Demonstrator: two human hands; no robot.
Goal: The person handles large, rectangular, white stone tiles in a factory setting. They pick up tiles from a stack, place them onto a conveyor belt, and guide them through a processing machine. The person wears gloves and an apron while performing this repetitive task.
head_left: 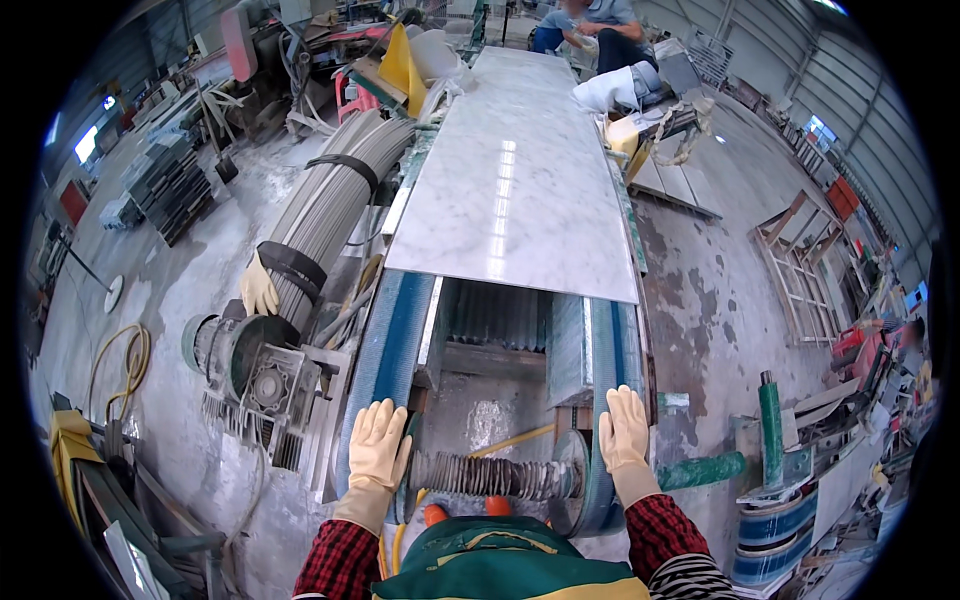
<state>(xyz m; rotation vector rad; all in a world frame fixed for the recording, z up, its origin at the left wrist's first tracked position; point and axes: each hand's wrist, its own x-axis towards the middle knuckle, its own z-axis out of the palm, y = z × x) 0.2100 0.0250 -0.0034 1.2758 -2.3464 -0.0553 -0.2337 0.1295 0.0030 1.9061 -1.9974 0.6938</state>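
Note:
My left hand (376, 447), in a cream rubber glove, lies flat on the near end of the left conveyor belt (383, 340). My right hand (624, 440), gloved the same way, rests flat on the right conveyor belt (618, 345). Neither hand holds anything; the fingers are stretched forward. Beyond my hands a polished white marble slab (510, 190) with grey veining lies across both belts and runs away from me. Its near edge is well ahead of my fingertips. Between my hands spans a ribbed roller shaft (500, 473) with a pulley at its right end.
Left of the conveyor are a motor with gearbox (270, 385), a strapped bundle of grey strips (330, 200) and a spare glove (259, 288). Green pipes (770, 430) stand at right. A wooden frame (802, 265) lies farther right. Another person (600, 30) sits at the far end.

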